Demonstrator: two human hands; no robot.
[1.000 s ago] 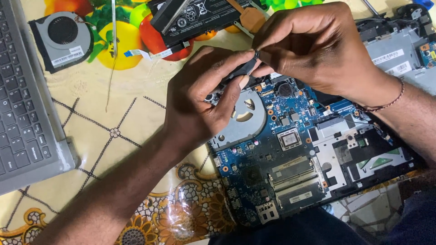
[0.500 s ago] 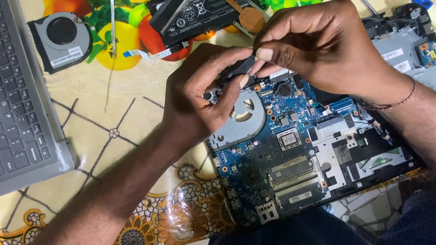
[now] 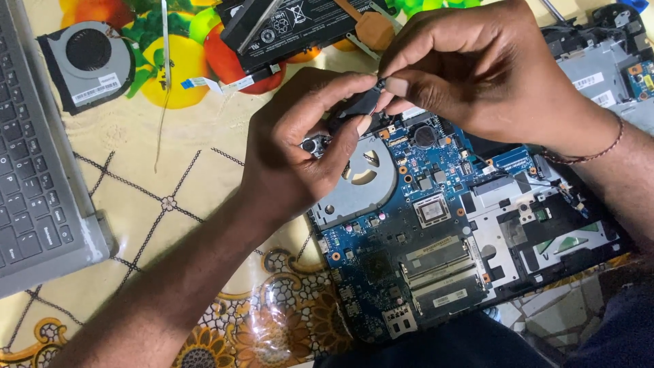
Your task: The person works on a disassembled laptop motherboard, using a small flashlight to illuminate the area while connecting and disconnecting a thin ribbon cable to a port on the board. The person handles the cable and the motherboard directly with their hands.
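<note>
A blue laptop motherboard lies on a patterned tablecloth, with a round silver fan housing at its upper left corner. My left hand curls over that corner and grips a small black part between thumb and fingers. My right hand comes in from the upper right and pinches the top end of the same black part with thumb and forefinger. A thin bracelet sits on my right wrist. What lies under my palms is hidden.
A grey laptop keyboard deck lies at the left edge. A loose black cooling fan sits at the top left, a black battery pack at top centre, and grey laptop parts at the top right.
My right hand has shifted slightly left and down onto the black part. My left hand's fingers have closed tighter around it. The board has not moved.
</note>
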